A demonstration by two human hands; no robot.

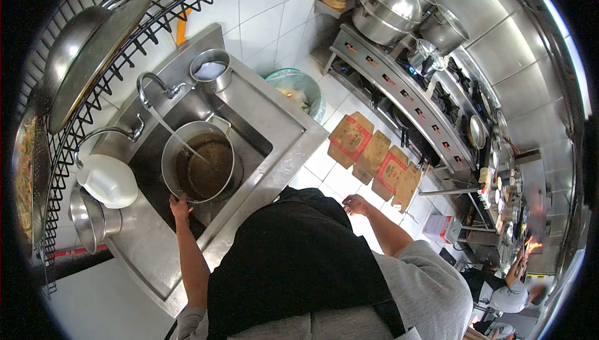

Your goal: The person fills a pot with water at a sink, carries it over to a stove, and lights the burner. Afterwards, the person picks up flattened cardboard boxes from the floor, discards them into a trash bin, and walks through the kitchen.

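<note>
1. Fingers [175, 201] of the left hand [181, 211] touch the near rim of the pot [173, 153]; whether they grip, I cannot tell. Right hand [357, 205], loosely curled, looks empty, off the bench's [290, 143] front edge.
2. Pot sits inside the basin [254, 143], part-filled with brown liquid [203, 171], room left below its rim.
3. Tap [142, 92], towards the back edge, runs water [170, 128] into it.

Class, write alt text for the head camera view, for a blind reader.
Water runs from a curved faucet into a large metal pot of brownish liquid in a steel sink. The left hand is at the pot's near edge; the right hand is empty. Cardboard lies on the floor.
</note>
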